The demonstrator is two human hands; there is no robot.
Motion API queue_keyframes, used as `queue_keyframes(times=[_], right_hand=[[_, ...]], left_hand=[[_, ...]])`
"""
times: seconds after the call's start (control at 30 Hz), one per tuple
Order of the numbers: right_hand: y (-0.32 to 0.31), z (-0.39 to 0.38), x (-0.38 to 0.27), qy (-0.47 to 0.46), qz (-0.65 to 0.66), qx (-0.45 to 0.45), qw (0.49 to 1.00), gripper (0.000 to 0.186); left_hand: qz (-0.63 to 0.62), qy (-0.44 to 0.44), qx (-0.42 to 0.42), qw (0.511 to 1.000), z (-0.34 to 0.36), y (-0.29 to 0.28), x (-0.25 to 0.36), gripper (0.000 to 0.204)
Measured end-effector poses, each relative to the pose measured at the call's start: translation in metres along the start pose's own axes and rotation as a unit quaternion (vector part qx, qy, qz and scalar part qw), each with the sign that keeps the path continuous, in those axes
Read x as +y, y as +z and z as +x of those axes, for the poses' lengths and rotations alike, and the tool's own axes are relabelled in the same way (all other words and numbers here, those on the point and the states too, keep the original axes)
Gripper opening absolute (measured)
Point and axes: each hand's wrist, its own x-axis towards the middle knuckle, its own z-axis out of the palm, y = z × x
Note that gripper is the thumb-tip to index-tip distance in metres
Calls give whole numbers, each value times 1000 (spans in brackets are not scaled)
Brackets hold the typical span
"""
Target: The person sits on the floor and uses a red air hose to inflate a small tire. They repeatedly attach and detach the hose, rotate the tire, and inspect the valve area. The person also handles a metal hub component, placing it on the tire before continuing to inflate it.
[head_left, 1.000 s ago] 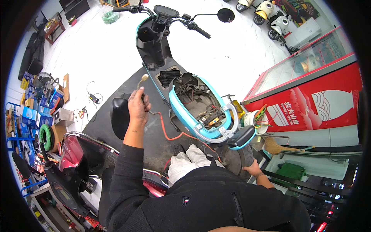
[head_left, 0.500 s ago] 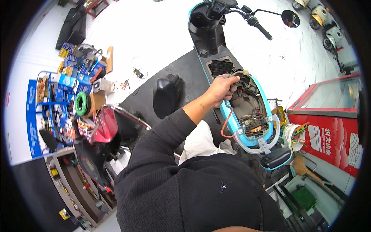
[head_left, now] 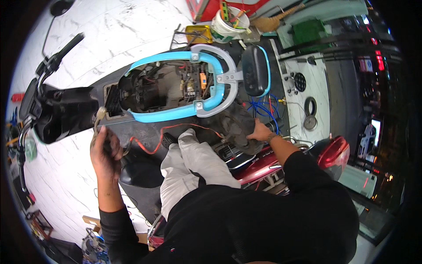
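White floor, scooter [head_left: 167,88] lengthwise left-right

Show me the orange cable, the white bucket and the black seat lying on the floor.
orange cable [head_left: 149,151], head view, on its low loop by the knee.
white bucket [head_left: 224,30], head view, on its side wall.
black seat [head_left: 140,172], head view, on its top cover.

Top centre: white round plastic bucket [head_left: 228,24] with a printed label, stuffed with tools, beside a flat yellow rectangular box [head_left: 198,33]. Top edge: red sign panel [head_left: 206,6], partly cut off. Far right: small bright rectangular screen [head_left: 375,127], its content too small to make out.
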Motion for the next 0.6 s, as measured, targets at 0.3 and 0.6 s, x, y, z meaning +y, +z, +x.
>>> queue_keyframes(times=[0.3, 0.6], right_hand=[[70, 31, -29, -23, 31, 11, 999, 112], [63, 22, -47, 7, 65, -44, 997, 124]], left_hand=[[99, -49, 7, 994, 2, 19, -11, 27], [128, -127, 48, 982, -30, -10, 11, 26]])
